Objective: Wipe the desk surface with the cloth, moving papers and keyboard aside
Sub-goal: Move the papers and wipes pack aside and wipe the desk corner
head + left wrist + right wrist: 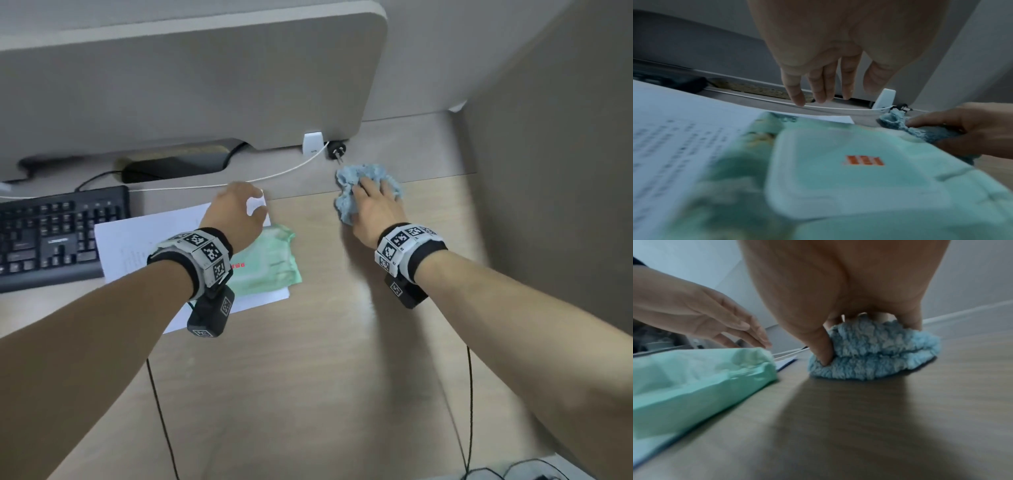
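Note:
My right hand point(371, 195) lies on a bunched blue fluffy cloth point(356, 181) at the back of the wooden desk point(342, 342). In the right wrist view its thumb digs into the cloth point(869, 353) and the fingers curl over the top. My left hand point(251, 205) hovers over the far corner of the white papers point(144, 246), its fingers point(818, 87) straight and holding nothing. A green wipes pack point(270, 260) lies on the papers. Left of them, the black keyboard point(51, 236) sits under the papers' edge.
A grey partition panel point(205, 75) stands along the back, with a cable slot point(178, 161) under it. A white cable point(274, 176), a white clip point(312, 142) and a black plug point(337, 150) lie just behind the hands. A side panel point(548, 137) closes off the right.

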`<move>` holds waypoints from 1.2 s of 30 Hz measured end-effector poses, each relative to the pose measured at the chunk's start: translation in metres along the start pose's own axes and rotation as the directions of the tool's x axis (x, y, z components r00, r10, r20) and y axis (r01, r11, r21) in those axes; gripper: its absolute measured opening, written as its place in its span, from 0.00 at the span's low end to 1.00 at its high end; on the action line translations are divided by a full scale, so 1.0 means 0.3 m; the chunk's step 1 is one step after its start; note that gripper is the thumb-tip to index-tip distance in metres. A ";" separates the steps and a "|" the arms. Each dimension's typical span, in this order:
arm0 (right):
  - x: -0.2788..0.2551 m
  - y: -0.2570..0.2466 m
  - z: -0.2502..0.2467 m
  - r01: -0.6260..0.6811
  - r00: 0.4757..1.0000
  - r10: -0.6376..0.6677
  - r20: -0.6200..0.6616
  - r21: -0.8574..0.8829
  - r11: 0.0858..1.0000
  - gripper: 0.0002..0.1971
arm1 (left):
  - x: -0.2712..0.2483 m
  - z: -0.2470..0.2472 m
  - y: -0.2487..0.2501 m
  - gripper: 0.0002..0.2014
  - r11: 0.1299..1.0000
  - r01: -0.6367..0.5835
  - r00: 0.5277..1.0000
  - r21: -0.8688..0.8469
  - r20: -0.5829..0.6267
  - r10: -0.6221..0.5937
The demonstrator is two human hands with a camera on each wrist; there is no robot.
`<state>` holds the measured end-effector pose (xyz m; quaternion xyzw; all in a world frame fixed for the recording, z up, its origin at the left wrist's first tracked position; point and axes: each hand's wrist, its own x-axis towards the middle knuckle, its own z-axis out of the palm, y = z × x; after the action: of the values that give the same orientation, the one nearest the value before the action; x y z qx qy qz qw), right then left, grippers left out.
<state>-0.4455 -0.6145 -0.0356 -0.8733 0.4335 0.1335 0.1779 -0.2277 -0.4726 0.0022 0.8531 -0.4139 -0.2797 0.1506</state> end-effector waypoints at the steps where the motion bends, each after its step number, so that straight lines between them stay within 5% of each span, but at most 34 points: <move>1: 0.017 -0.052 0.001 0.036 0.999 -0.036 0.013 -0.002 0.999 0.34 | -0.006 -0.011 -0.020 0.14 1.000 0.015 1.000 -0.007 -0.014 -0.015; 5: 0.014 -0.225 0.051 0.201 0.977 -0.198 0.075 -0.047 0.978 0.34 | -0.039 -0.067 -0.144 0.17 0.990 0.118 0.993 0.082 0.016 -0.119; 11: -0.147 -0.139 0.045 -0.049 0.993 0.054 0.106 -0.052 0.997 0.35 | -0.083 -0.121 -0.249 0.21 0.971 0.182 0.966 0.156 0.158 -0.206; 15: -0.278 -0.186 0.048 0.040 0.975 -0.014 0.223 -0.110 0.993 0.36 | -0.114 -0.139 -0.255 0.24 0.977 0.156 0.968 0.148 0.172 -0.180; 18: -0.302 -0.237 0.012 0.034 0.989 -0.017 0.146 -0.114 0.993 0.30 | -0.132 -0.154 -0.270 0.29 0.974 0.190 0.962 0.125 0.172 -0.210; 21: -0.283 -0.296 -0.020 -0.049 0.999 0.050 -0.009 0.069 0.996 0.24 | -0.149 -0.174 -0.295 0.33 0.952 0.294 0.931 0.083 0.202 -0.305; 28: -0.240 -0.449 0.012 -0.275 0.954 0.164 0.250 0.521 0.808 0.12 | -0.205 -0.146 -0.304 0.18 0.759 0.571 0.804 -0.312 0.401 -0.439; 32: -0.239 -0.492 0.006 -0.275 0.959 0.195 0.206 0.509 0.816 0.04 | -0.216 -0.130 -0.282 0.12 0.768 0.544 0.825 -0.339 0.383 -0.415; 36: -0.231 -0.440 -0.013 -0.269 0.963 0.208 0.174 0.524 0.808 0.12 | -0.212 -0.138 -0.235 0.07 0.845 0.445 0.871 -0.296 0.362 -0.332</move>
<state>-0.3797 -0.4930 0.0205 -0.7168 0.5494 0.0738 0.4229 -0.1908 -0.3780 0.0233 0.8238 -0.1878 -0.5021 0.1843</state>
